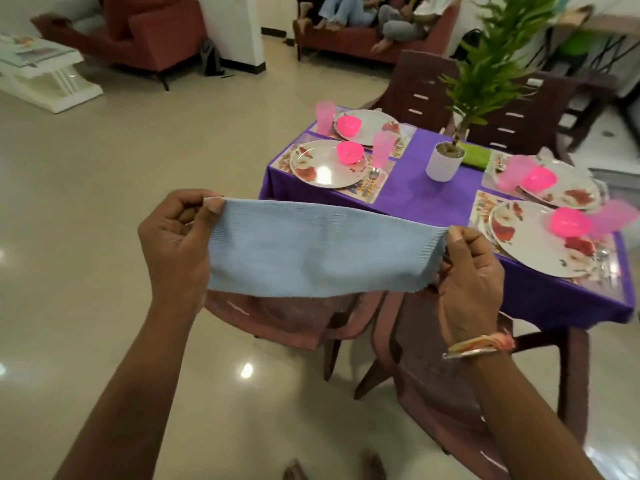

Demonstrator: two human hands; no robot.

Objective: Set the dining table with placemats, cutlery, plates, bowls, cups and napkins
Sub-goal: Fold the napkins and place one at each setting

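I hold a light blue cloth napkin stretched flat between both hands, in the air in front of the table. My left hand pinches its left edge and my right hand pinches its right edge. Beyond it stands the dining table with a purple cloth. Several places are laid there with floral placemats, white flowered plates, pink bowls and pink cups. A spoon lies beside the nearest left plate.
A potted plant in a white pot stands mid-table by a green folded cloth. Brown chairs stand below my hands and behind the table. People sit on a red sofa at the back. Tiled floor lies to the left.
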